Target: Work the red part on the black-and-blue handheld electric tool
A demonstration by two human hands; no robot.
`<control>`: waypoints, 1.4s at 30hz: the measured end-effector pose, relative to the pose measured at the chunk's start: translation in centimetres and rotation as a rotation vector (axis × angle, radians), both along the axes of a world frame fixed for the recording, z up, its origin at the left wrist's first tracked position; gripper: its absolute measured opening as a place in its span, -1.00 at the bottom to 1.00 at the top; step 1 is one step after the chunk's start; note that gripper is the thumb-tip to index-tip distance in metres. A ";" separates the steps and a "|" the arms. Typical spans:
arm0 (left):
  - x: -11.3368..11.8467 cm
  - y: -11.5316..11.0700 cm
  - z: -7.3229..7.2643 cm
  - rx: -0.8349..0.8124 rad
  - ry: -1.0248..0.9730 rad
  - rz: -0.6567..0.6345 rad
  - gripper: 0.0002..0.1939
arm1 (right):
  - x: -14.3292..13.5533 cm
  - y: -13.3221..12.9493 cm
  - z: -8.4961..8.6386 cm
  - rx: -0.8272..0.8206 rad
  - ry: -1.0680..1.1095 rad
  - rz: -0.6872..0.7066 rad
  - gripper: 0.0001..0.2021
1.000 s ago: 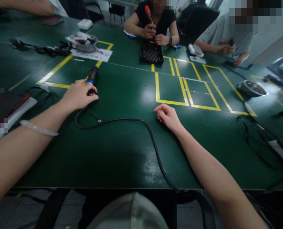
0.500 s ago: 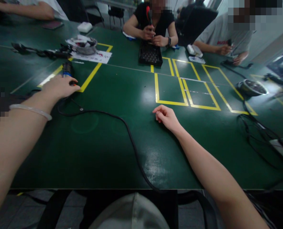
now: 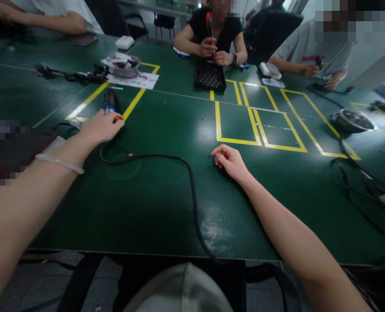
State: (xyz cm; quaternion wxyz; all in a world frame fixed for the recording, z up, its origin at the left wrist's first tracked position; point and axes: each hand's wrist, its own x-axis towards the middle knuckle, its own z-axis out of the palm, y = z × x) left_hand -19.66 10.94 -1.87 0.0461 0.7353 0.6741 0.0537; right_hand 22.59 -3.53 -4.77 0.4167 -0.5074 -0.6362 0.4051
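Note:
My left hand (image 3: 101,126) is wrapped around a black cylindrical corded tool (image 3: 110,100) with a blue band and an orange part near my thumb. It lies inside a yellow-taped outline at the left; its rear is hidden under my palm. From near this hand a black cable (image 3: 166,156) curves across the green table (image 3: 147,208) and drops over the front edge. My right hand (image 3: 229,161) rests on the tabletop, fingers loosely curled together and holding nothing visible. Just beyond it are yellow tape rectangles (image 3: 239,141).
Behind the tool, a metal bowl (image 3: 127,69) of small items sits on a printed paper (image 3: 148,80). A black tray (image 3: 210,82) lies before a co-worker opposite. Another round bowl (image 3: 353,121) and tangled cables (image 3: 354,177) occupy the right. At left lies a dark flat object (image 3: 33,145).
The view has shifted left, so the table and its contents appear further right. My left hand stays on the black tool, and my right hand keeps its curled pose on the table.

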 end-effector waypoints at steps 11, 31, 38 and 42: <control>14.0 -10.2 0.5 0.027 0.020 -0.163 -0.37 | -2.2 -1.8 1.7 0.219 -0.222 -0.030 -0.87; 22.0 -14.7 0.0 -0.080 -0.214 -0.497 -0.31 | -2.0 -1.1 0.7 -0.016 -0.041 0.078 -0.88; 21.2 -14.3 -1.1 -0.061 -0.330 -0.528 -0.30 | -1.0 -0.5 0.8 -0.053 0.064 0.031 -0.88; 21.0 -14.1 -0.8 -0.081 -0.394 -0.528 -0.39 | -0.9 -0.4 0.9 -0.043 0.062 -0.001 -0.91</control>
